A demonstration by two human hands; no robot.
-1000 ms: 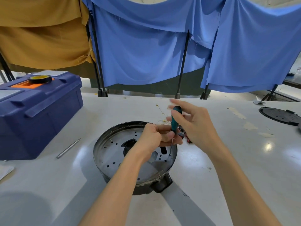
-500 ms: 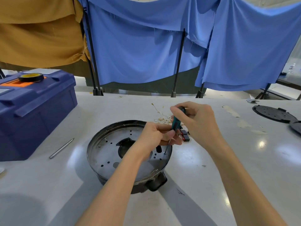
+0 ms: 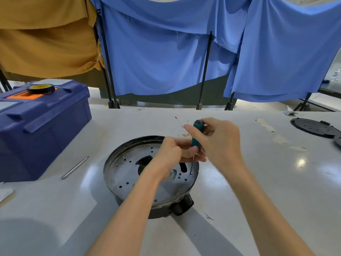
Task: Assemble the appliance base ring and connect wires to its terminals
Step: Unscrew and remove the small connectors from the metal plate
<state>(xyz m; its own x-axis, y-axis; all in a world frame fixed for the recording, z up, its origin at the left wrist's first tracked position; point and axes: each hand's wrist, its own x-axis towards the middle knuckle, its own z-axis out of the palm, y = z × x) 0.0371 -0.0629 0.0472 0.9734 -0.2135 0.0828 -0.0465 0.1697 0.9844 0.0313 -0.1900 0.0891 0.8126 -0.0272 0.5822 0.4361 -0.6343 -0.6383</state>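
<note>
Base ring (image 3: 125,174) on table (image 3: 258,182); right hand (image 3: 219,143) grip clamped on screwdriver (image 3: 196,140); left hand (image 3: 171,152) grip pinching it

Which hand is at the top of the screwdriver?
The right hand grips the green screwdriver at its top; the left hand pinches lower, near its shaft.

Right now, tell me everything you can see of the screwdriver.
The screwdriver has a teal, plastic-looking handle with a dark rounded cap and a thin bare metal shaft. It stands nearly upright, leaning slightly, with its tip down on what looks like a small screw in the perforated metal plate of the base ring, near its right rim. The right hand grips the top of the handle. The left hand pinches it where handle meets shaft.
</note>
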